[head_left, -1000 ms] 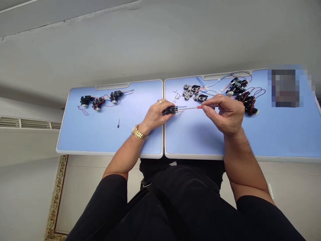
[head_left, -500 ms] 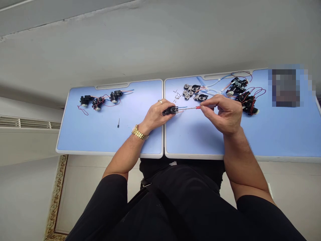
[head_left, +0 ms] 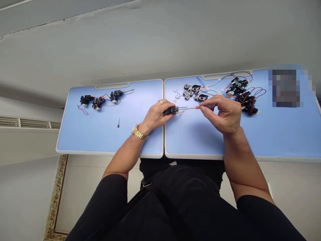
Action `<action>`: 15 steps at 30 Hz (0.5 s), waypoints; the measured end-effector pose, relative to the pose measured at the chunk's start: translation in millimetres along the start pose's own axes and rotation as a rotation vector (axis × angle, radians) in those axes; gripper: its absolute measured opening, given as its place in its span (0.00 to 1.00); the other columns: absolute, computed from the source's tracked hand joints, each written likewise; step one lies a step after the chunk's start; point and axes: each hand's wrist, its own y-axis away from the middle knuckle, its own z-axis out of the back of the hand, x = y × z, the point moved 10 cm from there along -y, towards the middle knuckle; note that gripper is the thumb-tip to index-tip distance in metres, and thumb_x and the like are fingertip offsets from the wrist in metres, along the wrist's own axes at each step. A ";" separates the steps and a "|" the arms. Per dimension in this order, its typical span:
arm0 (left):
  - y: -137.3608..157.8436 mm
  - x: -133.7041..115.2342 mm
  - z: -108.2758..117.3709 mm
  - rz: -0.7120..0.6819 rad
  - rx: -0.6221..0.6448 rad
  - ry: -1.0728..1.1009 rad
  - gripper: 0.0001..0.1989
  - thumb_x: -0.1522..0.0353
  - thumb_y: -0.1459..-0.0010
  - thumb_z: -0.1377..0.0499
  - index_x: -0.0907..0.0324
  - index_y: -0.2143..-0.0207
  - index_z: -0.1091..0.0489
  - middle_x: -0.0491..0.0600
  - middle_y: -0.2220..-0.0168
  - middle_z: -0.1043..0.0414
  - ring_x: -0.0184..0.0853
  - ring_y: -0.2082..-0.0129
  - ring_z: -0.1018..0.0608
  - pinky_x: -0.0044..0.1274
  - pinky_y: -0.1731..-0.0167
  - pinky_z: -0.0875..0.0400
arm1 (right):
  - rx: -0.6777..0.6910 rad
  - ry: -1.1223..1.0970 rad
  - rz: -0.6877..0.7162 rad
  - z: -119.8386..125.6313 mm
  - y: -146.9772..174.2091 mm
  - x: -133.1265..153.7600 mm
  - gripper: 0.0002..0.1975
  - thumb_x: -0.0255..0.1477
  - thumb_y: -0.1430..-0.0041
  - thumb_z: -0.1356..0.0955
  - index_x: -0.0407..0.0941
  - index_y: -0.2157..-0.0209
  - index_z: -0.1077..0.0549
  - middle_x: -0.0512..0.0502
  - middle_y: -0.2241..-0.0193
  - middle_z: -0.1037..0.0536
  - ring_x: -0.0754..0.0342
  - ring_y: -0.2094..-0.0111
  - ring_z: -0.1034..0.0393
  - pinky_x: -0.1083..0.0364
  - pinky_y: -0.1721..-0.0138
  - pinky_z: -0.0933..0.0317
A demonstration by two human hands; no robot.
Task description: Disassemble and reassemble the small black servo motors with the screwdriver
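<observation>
Over the seam between two blue tabletops, my left hand (head_left: 155,115) is closed around a small black mechanical part (head_left: 171,110). Thin blue and pinkish wires stick out of its right side. My right hand (head_left: 224,113) grips a screwdriver (head_left: 192,108) with a red collar, its shaft held level and pointing left. The tip meets the right side of the black part; the exact contact point is too small to make out. Beyond my hands lie loose screws (head_left: 177,96) and several round silver-and-black pieces (head_left: 187,92), with a black housing (head_left: 201,97) close to my right fingers.
Black assemblies with red wires (head_left: 97,103) lie on the left tabletop, near a small dark pin-like tool (head_left: 118,123). More wired assemblies (head_left: 247,102) sit right of my right hand. A pixelated dark object (head_left: 286,87) is at the far right. A wall (head_left: 160,40) rises behind.
My right hand and the screwdriver have shifted very slightly left. The left hand and the black part are almost still.
</observation>
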 end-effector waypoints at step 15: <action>0.1 0.3 -4.2 0.014 0.048 -0.032 0.13 0.69 0.32 0.32 0.55 0.46 0.21 0.52 0.51 0.17 0.38 0.54 0.17 0.32 0.51 0.20 | 0.018 0.015 0.000 -2.8 -1.6 7.1 0.05 0.30 0.39 0.25 0.55 0.67 0.16 0.51 0.72 0.15 0.49 0.74 0.25 0.47 0.71 0.32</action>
